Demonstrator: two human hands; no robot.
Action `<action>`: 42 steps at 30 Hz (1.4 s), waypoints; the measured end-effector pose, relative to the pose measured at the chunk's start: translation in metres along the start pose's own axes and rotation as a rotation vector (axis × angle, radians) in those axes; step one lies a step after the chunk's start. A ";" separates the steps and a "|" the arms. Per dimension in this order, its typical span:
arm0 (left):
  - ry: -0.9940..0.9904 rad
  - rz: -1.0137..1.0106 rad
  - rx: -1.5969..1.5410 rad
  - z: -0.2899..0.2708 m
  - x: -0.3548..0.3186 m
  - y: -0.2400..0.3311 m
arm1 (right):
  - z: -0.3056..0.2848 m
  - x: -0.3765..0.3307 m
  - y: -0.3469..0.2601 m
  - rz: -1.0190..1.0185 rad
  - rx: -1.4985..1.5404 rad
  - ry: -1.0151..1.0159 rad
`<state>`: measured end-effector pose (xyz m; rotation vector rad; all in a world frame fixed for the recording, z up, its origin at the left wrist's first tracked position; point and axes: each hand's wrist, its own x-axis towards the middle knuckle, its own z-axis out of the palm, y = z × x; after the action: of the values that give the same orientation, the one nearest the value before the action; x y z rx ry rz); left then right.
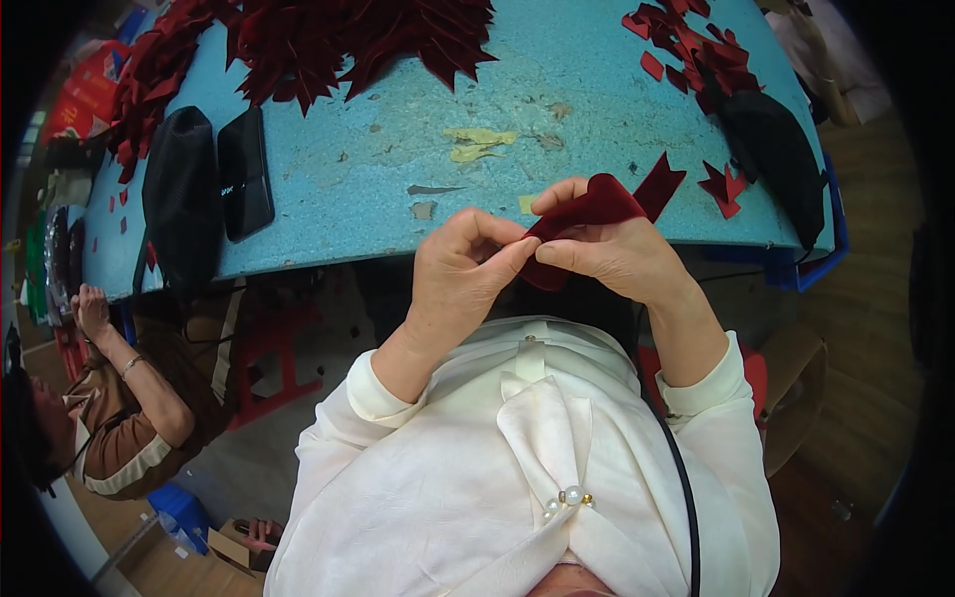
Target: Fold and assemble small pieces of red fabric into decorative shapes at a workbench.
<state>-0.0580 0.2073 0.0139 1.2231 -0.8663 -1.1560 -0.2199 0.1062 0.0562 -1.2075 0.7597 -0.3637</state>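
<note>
Both my hands meet just over the near table edge, pinching a dark red velvet ribbon (pixel 603 202) folded into a loop. One notched tail of it sticks out to the upper right. My left hand (pixel 460 274) presses the ribbon between thumb and fingertips. Close against it, my right hand (pixel 625 257) grips the loop, its thumb in front and its fingers partly hidden behind the fabric. A little more red fabric hangs under the fingertips. What lies exactly between the thumbs is too small to make out.
Red velvet pieces with pointed ends (pixel 358 40) are heaped on the blue table (pixel 338 189). Small red scraps (pixel 723 189) lie at right, near a black pouch (pixel 776 154). At left are another black pouch (pixel 182 194) and a dark phone (pixel 245 174). A person (pixel 139 398) sits at left.
</note>
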 end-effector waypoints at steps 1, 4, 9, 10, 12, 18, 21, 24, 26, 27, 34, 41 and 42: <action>-0.001 -0.001 0.000 0.000 0.000 0.000 | 0.000 0.000 0.002 -0.010 0.028 0.020; 0.000 -0.041 -0.054 0.001 -0.001 0.001 | -0.002 -0.001 0.002 0.007 0.039 0.014; 0.011 -0.158 -0.203 0.004 -0.003 0.007 | -0.004 -0.001 0.004 -0.008 0.066 0.009; 0.008 -0.159 -0.202 0.005 -0.003 0.011 | -0.005 -0.001 0.004 -0.029 0.050 -0.006; -0.035 -0.232 -0.252 0.005 -0.002 0.017 | -0.007 -0.001 0.002 -0.030 0.041 -0.014; -0.185 -0.315 -0.200 -0.002 -0.003 0.017 | -0.009 -0.005 0.002 -0.056 0.067 -0.063; -0.173 -0.284 -0.201 -0.001 -0.006 0.014 | -0.008 -0.007 -0.003 -0.057 -0.018 -0.077; -0.172 -0.272 -0.187 -0.002 -0.005 0.013 | -0.007 -0.009 0.000 -0.073 -0.019 -0.055; -0.183 -0.289 -0.208 -0.002 -0.004 0.018 | -0.008 -0.009 0.002 -0.094 0.046 -0.026; -0.191 -0.307 -0.231 -0.002 -0.003 0.019 | -0.010 -0.008 0.002 -0.113 0.049 -0.033; -0.187 -0.350 -0.213 -0.003 -0.003 0.016 | -0.016 0.000 -0.004 -0.089 0.062 0.025; -0.151 -0.337 -0.203 0.000 -0.003 0.013 | -0.014 0.006 -0.005 -0.199 -0.056 0.093; -0.141 -0.337 -0.205 0.000 -0.002 0.013 | -0.014 0.007 -0.005 -0.201 -0.053 0.095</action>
<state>-0.0564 0.2092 0.0266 1.1542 -0.6389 -1.5773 -0.2245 0.0904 0.0568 -1.3284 0.7352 -0.5723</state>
